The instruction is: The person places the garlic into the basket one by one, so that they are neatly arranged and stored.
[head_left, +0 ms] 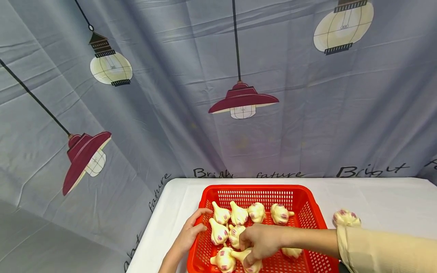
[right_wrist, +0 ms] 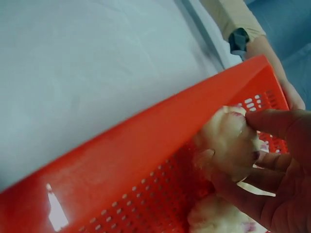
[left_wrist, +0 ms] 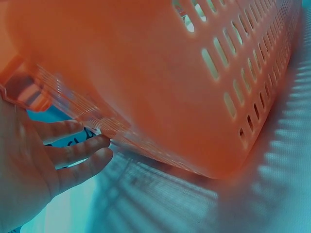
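A red plastic basket [head_left: 256,187] with slotted sides holds several garlic bulbs, cream with purple streaks. In its near part my right hand [head_left: 261,242] grips one garlic bulb [head_left: 252,265], thumb and fingers around it. The right wrist view shows that garlic bulb [right_wrist: 228,143] up close beside the basket wall, another bulb below it. My left hand [head_left: 187,233] holds the basket's left rim, thumb and one finger over the edge. In the left wrist view the other fingers [left_wrist: 80,158] lie fairly straight along the outside of the basket. My right forearm hides part of the basket.
One loose garlic bulb [head_left: 346,218] lies on the white table [head_left: 382,197], right of the basket and partly behind my right sleeve [head_left: 385,248]. A grey curtain [head_left: 290,144] printed with lamps hangs behind and to the left of the table.
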A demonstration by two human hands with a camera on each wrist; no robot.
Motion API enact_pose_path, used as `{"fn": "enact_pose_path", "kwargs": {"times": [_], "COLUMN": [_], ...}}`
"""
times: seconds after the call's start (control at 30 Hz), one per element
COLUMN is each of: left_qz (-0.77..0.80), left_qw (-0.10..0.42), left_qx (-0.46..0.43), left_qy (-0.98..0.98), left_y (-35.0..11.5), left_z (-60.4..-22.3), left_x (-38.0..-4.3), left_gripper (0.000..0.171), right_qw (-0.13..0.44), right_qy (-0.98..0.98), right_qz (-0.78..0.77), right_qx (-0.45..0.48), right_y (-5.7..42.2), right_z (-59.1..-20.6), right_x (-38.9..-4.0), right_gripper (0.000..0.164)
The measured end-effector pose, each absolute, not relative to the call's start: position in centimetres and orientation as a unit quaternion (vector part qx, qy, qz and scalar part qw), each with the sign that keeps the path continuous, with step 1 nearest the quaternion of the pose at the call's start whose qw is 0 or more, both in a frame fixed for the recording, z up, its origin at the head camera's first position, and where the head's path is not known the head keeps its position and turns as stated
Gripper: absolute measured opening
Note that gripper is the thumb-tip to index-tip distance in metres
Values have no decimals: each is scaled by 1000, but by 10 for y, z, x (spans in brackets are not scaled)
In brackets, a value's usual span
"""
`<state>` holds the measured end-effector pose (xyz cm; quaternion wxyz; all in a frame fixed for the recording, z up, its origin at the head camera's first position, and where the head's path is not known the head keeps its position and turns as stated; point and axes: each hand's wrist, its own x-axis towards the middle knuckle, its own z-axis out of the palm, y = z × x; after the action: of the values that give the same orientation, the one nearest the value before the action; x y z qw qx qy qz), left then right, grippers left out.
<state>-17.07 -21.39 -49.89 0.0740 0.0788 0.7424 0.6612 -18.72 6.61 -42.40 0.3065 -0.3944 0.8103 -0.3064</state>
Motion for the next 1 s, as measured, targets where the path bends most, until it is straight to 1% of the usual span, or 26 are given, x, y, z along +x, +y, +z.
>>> {"fn": "enact_pose_path", "kwargs": {"times": [0.13, 0.27, 0.4, 0.53, 0.87, 1.0], "left_qz": [663, 664, 663, 666, 666, 667], "left_qw": [73, 72, 73, 77, 75, 73], "left_qx": [77, 78, 79, 77, 78, 78], "left_qy": [741, 740, 740, 738, 738, 737], "left_y": [-215, -215, -214, -214, -214, -214], "left_z": [-499, -499, -500, -500, -501, -500], "left_x": [-170, -170, -170, -171, -170, -170], "left_gripper": [50, 50, 50, 50, 51, 50], "right_qw": [298, 290, 258, 241, 258, 257], "right_qy": [818, 829, 841, 850, 840, 832], "right_qz": [-288, -268, -239, -215, -239, -264], "right_qx": [-399, -395, -411, -417, -413, -415], "right_y": [62, 58, 56, 57, 66, 73], "right_z": [-430, -438, -445, -447, -433, -425], "right_x": [-185, -180, -176, -176, -176, -179], "right_gripper": [19, 23, 27, 28, 30, 27]}}
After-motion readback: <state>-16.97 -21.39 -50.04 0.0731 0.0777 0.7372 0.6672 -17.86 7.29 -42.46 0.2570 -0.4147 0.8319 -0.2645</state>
